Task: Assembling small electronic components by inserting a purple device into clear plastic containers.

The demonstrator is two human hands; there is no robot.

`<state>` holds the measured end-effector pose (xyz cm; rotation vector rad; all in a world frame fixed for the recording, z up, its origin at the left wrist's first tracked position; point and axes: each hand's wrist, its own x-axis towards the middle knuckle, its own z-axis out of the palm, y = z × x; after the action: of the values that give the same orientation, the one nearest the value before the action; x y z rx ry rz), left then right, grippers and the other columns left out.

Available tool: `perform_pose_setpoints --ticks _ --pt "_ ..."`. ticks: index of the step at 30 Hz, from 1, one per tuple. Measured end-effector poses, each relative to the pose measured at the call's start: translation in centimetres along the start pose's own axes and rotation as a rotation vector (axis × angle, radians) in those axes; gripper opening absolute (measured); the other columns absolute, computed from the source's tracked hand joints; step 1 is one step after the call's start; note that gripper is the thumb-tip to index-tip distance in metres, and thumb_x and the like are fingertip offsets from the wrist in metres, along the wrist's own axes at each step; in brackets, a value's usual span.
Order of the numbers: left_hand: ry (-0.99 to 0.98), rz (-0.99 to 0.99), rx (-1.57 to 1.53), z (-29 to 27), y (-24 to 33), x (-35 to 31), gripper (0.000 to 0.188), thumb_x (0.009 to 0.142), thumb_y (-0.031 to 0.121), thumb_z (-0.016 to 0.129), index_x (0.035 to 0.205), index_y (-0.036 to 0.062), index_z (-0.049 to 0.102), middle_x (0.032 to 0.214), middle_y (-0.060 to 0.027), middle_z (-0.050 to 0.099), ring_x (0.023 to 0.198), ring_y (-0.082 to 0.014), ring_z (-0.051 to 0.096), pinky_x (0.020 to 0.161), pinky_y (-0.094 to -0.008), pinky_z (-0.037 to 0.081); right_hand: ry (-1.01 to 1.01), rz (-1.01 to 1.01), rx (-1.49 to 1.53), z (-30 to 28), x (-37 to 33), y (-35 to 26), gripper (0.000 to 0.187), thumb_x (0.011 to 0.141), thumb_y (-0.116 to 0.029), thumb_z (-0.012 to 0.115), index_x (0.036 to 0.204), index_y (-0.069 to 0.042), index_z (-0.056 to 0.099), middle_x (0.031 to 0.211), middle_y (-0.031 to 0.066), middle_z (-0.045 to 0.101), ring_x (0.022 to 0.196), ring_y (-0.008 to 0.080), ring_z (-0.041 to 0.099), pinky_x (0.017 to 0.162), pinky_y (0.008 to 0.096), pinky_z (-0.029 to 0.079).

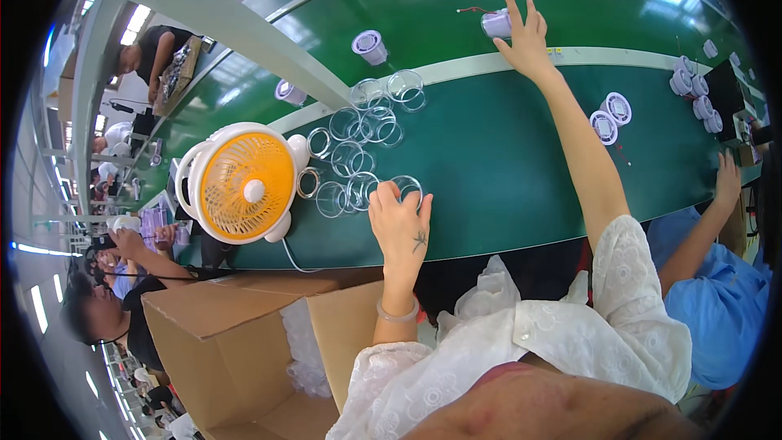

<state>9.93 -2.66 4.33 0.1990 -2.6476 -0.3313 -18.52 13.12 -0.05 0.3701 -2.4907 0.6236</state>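
Note:
On the near green bench top, my left hand (398,217) has its fingers curled over a clear round plastic piece (419,187) at the near edge of a group. More of these see-through, cup-like pieces (345,156) stand to the left and beyond it. My right arm stretches far forward, and my right hand (525,39) has its fingers spread. Beside its thumb and forefinger lies a small lilac-and-clear cylinder (494,25) on its side, with a red wire (474,10) trailing left. Whether the fingers touch the cylinder is hard to tell.
A white fan with an orange grille (248,187) stands at the left. Lilac cylinders (369,46) sit on the far green strip, and two more (604,126) lie right. A pale rail (456,68) divides the surfaces. An open cardboard box (220,358) is below left. A co-worker's hand (727,179) is at right.

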Motion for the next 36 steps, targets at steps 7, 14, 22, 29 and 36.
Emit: perform_pose_setpoints --ticks 7,14,22,29,36 --pt "-0.047 0.294 -0.299 3.0 4.0 1.7 0.015 0.062 0.011 0.066 0.072 0.0052 0.055 0.092 -0.0136 0.045 0.086 -0.0292 0.044 0.068 -0.0361 0.036 -0.224 -0.329 0.11 -7.5 -0.8 1.4 0.061 0.071 -0.019 0.058 0.125 -0.023 0.028 0.127 0.0219 0.025 0.112 0.0432 0.027 0.089 0.0446 0.033" --pt "-0.146 0.393 -0.51 6.3 5.6 6.1 0.021 0.062 0.008 0.067 0.076 0.0037 0.052 0.106 -0.0179 0.04 0.097 -0.0343 0.043 0.079 -0.0394 0.038 -0.243 0.115 -0.026 0.4 1.6 2.8 0.06 0.075 -0.027 0.051 0.127 -0.012 0.024 0.126 0.0246 0.027 0.107 0.0413 0.038 0.089 0.0463 0.033" --pt "-0.178 0.301 -0.804 8.4 5.1 6.4 0.035 0.056 0.007 0.07 0.085 0.0044 0.049 0.111 -0.0153 0.036 0.096 -0.0304 0.047 0.079 -0.0337 0.042 -0.306 0.175 0.495 2.2 2.4 2.4 0.042 0.079 -0.017 0.047 0.118 -0.007 0.038 0.11 0.0167 0.049 0.099 0.0338 0.047 0.084 0.0361 0.038" --pt "-0.432 0.45 -0.89 8.1 3.6 7.2 0.043 0.057 0.003 0.069 0.096 0.0069 0.052 0.115 -0.0129 0.037 0.1 -0.0277 0.046 0.083 -0.0338 0.041 -0.039 -0.495 0.194 2.2 1.8 -1.2 0.041 0.07 0.004 0.044 0.109 -0.008 0.047 0.112 0.0072 0.049 0.103 0.0271 0.045 0.084 0.0339 0.04" --pt "-0.424 0.319 -0.906 8.7 3.9 6.7 0.072 0.057 0.006 0.072 0.116 0.0035 0.03 0.113 -0.0137 0.043 0.099 -0.0263 0.048 0.084 -0.0323 0.04 -0.145 -0.567 0.021 0.3 0.9 -1.5 0.041 0.068 -0.003 0.054 0.108 -0.012 0.048 0.112 0.0038 0.048 0.109 0.0274 0.039 0.086 0.0339 0.04"
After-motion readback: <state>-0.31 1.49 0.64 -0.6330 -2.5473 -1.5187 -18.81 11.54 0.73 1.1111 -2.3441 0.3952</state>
